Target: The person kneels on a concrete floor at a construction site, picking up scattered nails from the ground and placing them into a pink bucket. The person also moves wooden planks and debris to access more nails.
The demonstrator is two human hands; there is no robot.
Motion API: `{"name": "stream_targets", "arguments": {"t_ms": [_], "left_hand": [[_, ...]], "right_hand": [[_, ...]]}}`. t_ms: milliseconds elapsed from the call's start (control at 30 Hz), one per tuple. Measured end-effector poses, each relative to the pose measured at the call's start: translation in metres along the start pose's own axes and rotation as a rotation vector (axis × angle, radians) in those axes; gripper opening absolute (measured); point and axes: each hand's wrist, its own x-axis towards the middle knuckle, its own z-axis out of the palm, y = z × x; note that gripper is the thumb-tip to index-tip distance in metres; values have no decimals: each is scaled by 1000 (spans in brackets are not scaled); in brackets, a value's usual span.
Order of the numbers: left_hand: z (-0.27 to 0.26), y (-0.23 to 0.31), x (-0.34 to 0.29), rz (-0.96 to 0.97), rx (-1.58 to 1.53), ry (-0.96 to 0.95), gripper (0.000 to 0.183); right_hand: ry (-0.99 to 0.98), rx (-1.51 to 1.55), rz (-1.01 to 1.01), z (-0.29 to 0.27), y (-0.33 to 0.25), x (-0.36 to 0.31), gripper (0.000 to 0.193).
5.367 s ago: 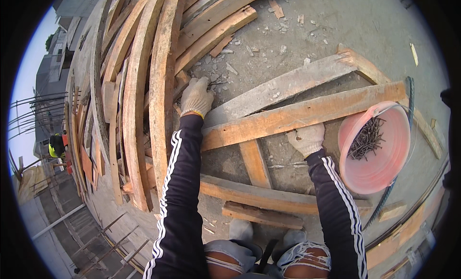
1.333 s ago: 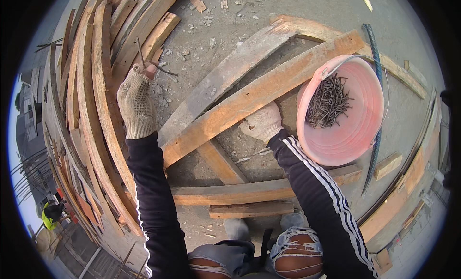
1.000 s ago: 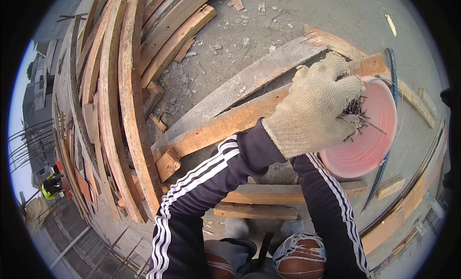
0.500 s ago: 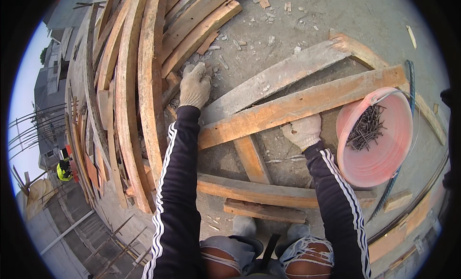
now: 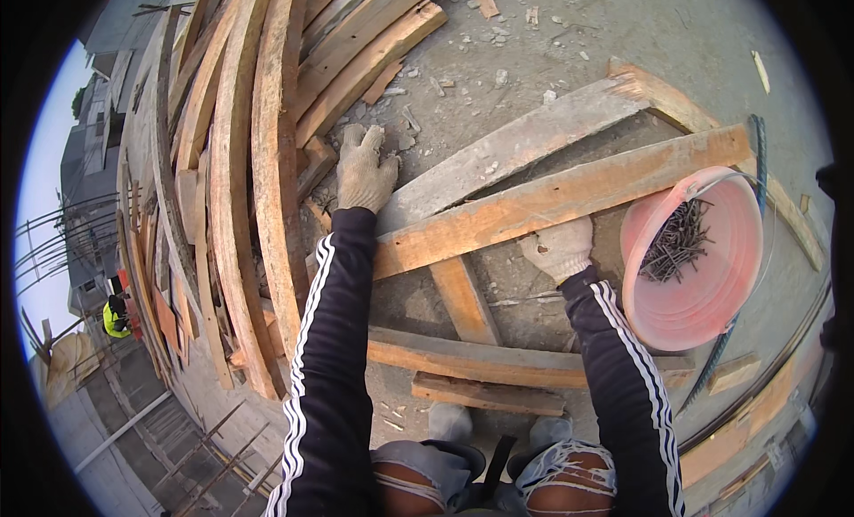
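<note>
My left hand (image 5: 366,168), in a knitted cream work glove, has its fingers spread and holds nothing. It is over the ground beside the left end of a grey wooden plank (image 5: 525,148). My right hand (image 5: 562,248), in a matching glove with a dark spot, is at the lower edge of an orange-brown plank (image 5: 569,197). That plank slants across the grey one. Its edge hides my right fingers, so their grip does not show. Right of this hand, a pink bucket (image 5: 703,308) lies tipped, its mouth facing me, with a heap of nails (image 5: 678,243) inside.
A large stack of long timbers (image 5: 233,188) fills the left side. Short wooden pieces (image 5: 485,392) lie before my feet. A ribbed steel bar (image 5: 712,361) runs beside the bucket. Rubble is scattered at the far side. A person in a yellow vest (image 5: 116,316) is at far left.
My left hand has shifted slightly nearer, and its bent fingers have stretched and spread. My right hand stays at the plank's edge.
</note>
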Motion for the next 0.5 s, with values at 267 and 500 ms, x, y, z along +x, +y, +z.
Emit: {"name": "stream_targets", "arguments": {"t_ms": [267,500], "left_hand": [[-6,6,3,-56,39,-69,28],[-7,8,5,135,171,-101,16]], "right_hand": [[-33,0,19,-2,-1,0,40],[-97,-34,43,-5,-2,0,41]]}}
